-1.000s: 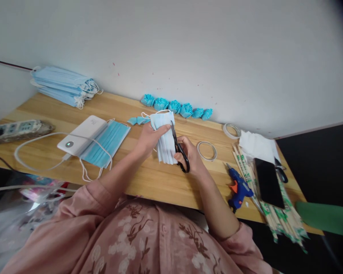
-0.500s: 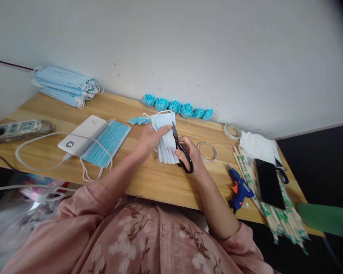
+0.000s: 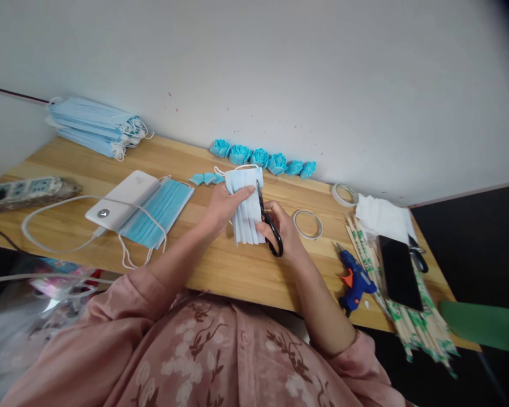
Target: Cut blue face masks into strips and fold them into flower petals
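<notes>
Holding the face mask (image 3: 246, 206) above the wooden surface (image 3: 220, 265), your left hand (image 3: 223, 206) fingers pinch its upper edge while your right hand (image 3: 280, 226) fingers grip the black scissors (image 3: 268, 220), blades against the mask's right side.

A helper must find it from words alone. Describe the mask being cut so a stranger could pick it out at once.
On the wooden table by the wall, look where two hands meet. The left hand holds the mask upright while the right hand works black scissors at its edge. Unlike the flat mask under the power bank and the far-left stack, it is slit into strips.
</notes>
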A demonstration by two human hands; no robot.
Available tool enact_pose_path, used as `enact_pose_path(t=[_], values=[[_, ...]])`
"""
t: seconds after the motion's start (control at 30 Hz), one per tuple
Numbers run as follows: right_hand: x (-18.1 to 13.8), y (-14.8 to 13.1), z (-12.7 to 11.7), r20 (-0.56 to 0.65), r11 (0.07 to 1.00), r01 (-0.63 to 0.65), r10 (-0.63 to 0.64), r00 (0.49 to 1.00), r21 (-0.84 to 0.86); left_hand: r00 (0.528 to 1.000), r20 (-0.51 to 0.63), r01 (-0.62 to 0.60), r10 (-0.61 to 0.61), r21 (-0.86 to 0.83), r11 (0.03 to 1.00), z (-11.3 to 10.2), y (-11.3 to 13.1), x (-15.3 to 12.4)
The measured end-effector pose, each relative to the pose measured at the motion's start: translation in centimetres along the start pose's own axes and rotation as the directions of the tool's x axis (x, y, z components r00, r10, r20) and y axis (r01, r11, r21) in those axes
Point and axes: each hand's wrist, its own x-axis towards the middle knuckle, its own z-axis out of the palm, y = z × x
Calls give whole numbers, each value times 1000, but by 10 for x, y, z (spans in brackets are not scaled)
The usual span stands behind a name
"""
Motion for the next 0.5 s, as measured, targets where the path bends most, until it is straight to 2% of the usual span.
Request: enact_pose_path(t=[0.27,0.5], values=[[3,0,5,-114,999,38,-39,993,-14,1000,30,-6,5,34,999,2,-4,-1],[4,3,5,-159,994,81,-91,983,-72,996,78,-35,35,-10,999,5,-7,-1]])
